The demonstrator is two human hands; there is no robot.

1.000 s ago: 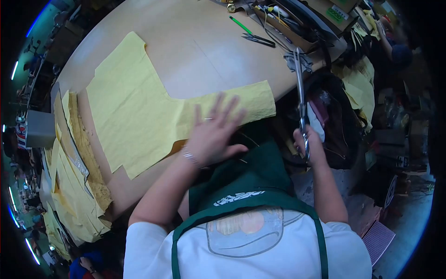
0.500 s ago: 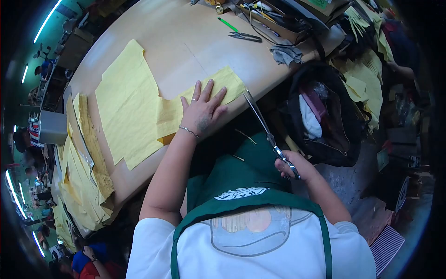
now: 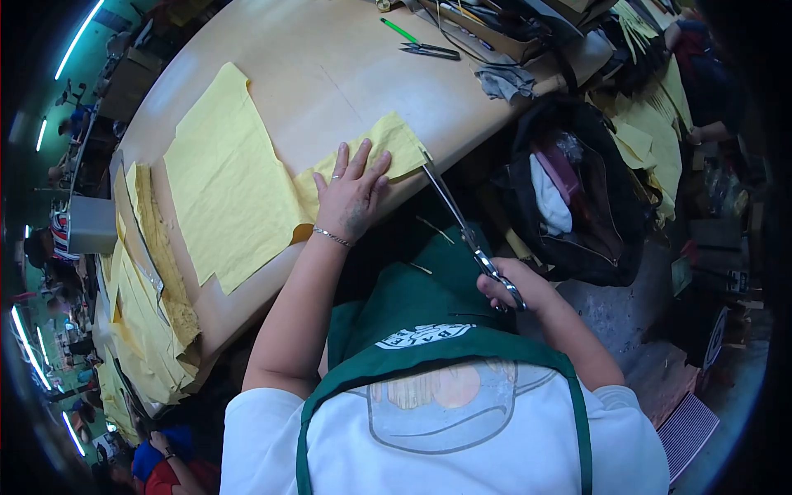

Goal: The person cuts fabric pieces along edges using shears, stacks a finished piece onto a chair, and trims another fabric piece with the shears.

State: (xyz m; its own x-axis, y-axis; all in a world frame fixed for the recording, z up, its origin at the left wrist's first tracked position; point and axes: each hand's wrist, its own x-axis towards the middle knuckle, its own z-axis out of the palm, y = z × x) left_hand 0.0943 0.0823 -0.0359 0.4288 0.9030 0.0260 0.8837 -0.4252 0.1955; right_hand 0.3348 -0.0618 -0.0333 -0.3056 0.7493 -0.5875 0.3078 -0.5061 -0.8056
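Note:
A large yellow sheet [image 3: 235, 177] lies on the wooden table, its narrow arm reaching right to the table's front edge. My left hand [image 3: 350, 194] rests flat on that arm, fingers spread, with a ring and a bracelet. In my right hand [image 3: 513, 287] are long metal scissors [image 3: 452, 202], fingers wrapped round the handles. The scissor tips meet the right end of the yellow arm. Whether the blades are parted there is too small to tell.
A green pen [image 3: 399, 30] and black snips [image 3: 429, 51] lie at the back. Beside the table hangs an open black bag [image 3: 606, 223]. Yellow scraps [image 3: 148, 330] are piled at the left. Other people [image 3: 169, 462] are at lower left and upper right.
The scissors have swung from upright at the right to the end of the yellow arm. My left hand has shifted left and settled on the sheet.

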